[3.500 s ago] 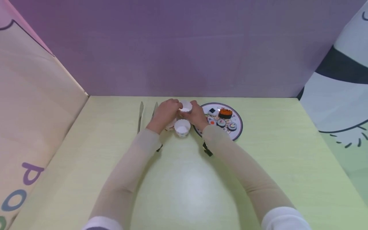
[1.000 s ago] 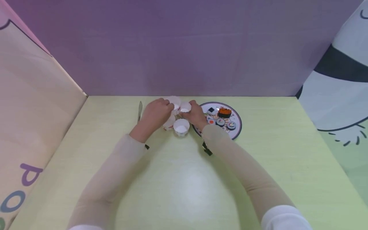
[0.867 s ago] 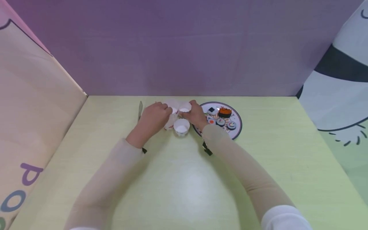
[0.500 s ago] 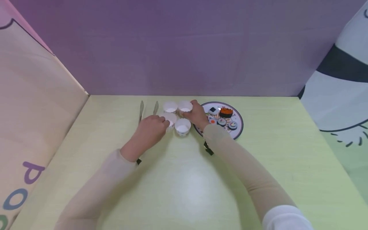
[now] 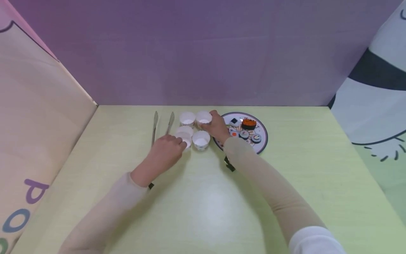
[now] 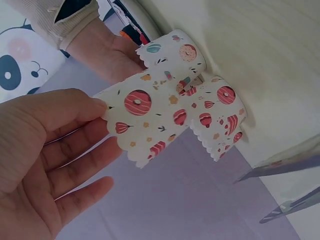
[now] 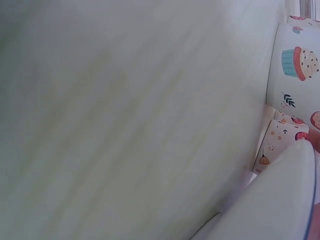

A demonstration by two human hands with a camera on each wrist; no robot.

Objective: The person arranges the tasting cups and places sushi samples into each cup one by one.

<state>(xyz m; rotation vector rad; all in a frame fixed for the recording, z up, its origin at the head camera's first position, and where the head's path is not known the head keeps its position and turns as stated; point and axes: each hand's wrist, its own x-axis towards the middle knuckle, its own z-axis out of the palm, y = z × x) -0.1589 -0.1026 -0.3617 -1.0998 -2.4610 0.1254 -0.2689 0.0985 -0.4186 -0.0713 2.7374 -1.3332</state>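
Observation:
Low in the left wrist view, my left hand (image 5: 165, 151) pinches the rim of a white paper baking cup (image 6: 150, 115) printed with red doughnuts. In the head view two rims overlap at that front left cup, and I cannot tell whether two are nested. My right hand (image 5: 218, 127) grips the back right baking cup (image 5: 204, 118), thumb and fingers around its side. To the left of that cup stands another baking cup (image 5: 187, 119), untouched. The front right baking cup (image 5: 201, 140) also stands upright. Together they form a tight cluster.
A round patterned plate (image 5: 264, 143) with several sushi pieces (image 5: 248, 124) lies right of the cups, partly under my right wrist. Two long thin metal utensils (image 5: 154, 127) lie to the left. A purple wall (image 5: 203, 53) closes the table's back edge.
My left hand has left the back right cup, set a cup down at back left, and come toward me to the front left cup. My right hand has stayed in place.

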